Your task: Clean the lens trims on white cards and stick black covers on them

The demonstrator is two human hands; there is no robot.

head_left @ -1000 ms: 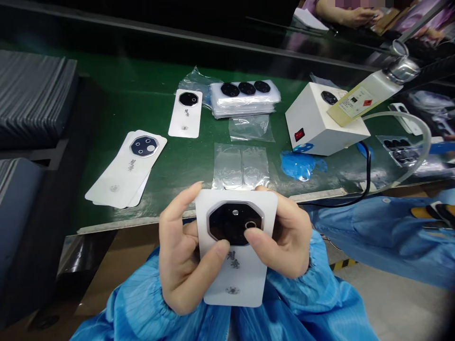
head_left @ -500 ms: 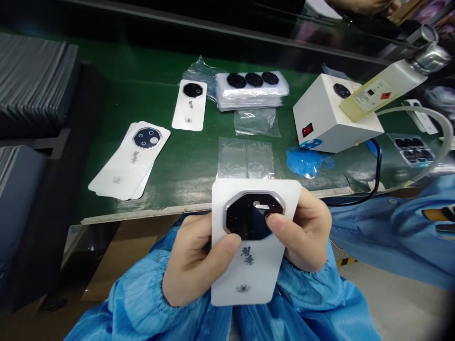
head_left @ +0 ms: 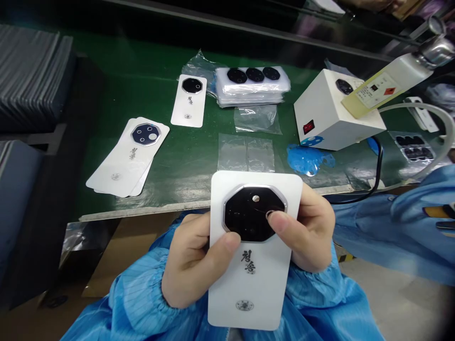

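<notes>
The person's left hand (head_left: pixel 188 263) and right hand (head_left: pixel 307 232) are both pinching a white phone-shaped card (head_left: pixel 249 293), holding it in front of the body, with thumbs on its face and fingers curled behind it. The left thumb (head_left: pixel 231 241) is pressing on the card just below a black octagonal camera cover (head_left: pixel 249 213) with a silver rim, while the right thumb (head_left: pixel 279 221) is lying on that cover's lower right side. Blue ribbed sleeves (head_left: pixel 138 303) are gathering at both wrists.

Beyond the hands, a green workbench (head_left: pixel 117 90) is stretching across the view. A fan of similar white cards (head_left: pixel 121 166) is lying at 10 o'clock, and a single card (head_left: pixel 188 102) at 11 o'clock. At 12 o'clock, a stack of plastic-wrapped cards (head_left: pixel 252 87) is sitting behind clear plastic bags (head_left: pixel 245 152). At 2 o'clock, a white box with a red switch (head_left: pixel 330 111) is standing beside crumpled blue film (head_left: pixel 309 160).
</notes>
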